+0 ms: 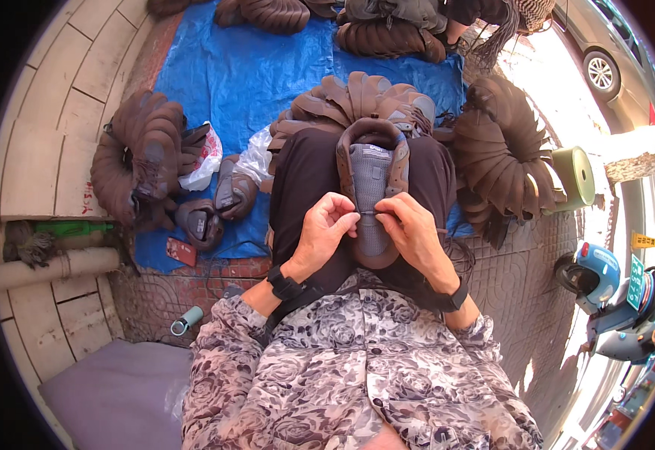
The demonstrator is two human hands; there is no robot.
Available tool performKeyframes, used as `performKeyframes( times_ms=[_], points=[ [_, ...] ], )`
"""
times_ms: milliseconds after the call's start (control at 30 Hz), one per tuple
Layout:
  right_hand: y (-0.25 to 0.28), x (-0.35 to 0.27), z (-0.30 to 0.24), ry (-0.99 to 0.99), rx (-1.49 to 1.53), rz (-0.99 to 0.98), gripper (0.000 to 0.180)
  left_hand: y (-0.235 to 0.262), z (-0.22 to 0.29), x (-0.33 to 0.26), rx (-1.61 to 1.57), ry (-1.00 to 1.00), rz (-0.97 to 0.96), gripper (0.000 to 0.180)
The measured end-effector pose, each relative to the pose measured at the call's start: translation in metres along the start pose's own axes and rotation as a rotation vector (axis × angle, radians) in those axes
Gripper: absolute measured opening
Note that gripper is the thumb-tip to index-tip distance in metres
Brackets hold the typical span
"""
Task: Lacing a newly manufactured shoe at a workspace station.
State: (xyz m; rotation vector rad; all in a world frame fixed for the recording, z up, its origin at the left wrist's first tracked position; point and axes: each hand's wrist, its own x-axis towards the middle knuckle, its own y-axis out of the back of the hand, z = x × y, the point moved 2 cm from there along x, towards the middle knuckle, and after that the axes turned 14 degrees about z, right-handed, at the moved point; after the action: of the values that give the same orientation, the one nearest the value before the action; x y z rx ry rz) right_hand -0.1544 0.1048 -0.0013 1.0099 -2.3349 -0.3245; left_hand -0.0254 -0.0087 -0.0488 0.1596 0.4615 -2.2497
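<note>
A brown shoe upper [372, 169] with a grey mesh tongue lies on my lap, its heel opening pointing away from me. Over the tongue, a thin shoelace [367, 213] runs between my two hands. My left hand [326, 231] pinches it between thumb and fingers at the left eyelet edge. At the right edge, my right hand [414, 231] is also closed, with fingertips pinched on the lace. Just beyond my knees sits a fanned bundle of shoe uppers [350, 101].
Curled stacks of uppers stand at left [136, 161] and right [496, 150] on a blue tarp [230, 71]. Left of my knees are loose uppers [200, 223], a red phone-like object [181, 251] and a teal bottle [186, 320]. A green cylinder [573, 178] and a scooter [605, 292] stand right.
</note>
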Motion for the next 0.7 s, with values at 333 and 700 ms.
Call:
performKeyframes(
  times_ms=[333,700],
  points=[
    [-0.004,-0.002,-0.005,0.032,-0.142,0.033,0.012,-0.007,0.011,-0.003,0.246,-0.234,0.020,0.008],
    [0.067,0.000,0.028,-0.308,-0.109,-0.273,0.016,0.106,0.067,0.000,1.128,-0.723,0.427,0.008]
  ],
)
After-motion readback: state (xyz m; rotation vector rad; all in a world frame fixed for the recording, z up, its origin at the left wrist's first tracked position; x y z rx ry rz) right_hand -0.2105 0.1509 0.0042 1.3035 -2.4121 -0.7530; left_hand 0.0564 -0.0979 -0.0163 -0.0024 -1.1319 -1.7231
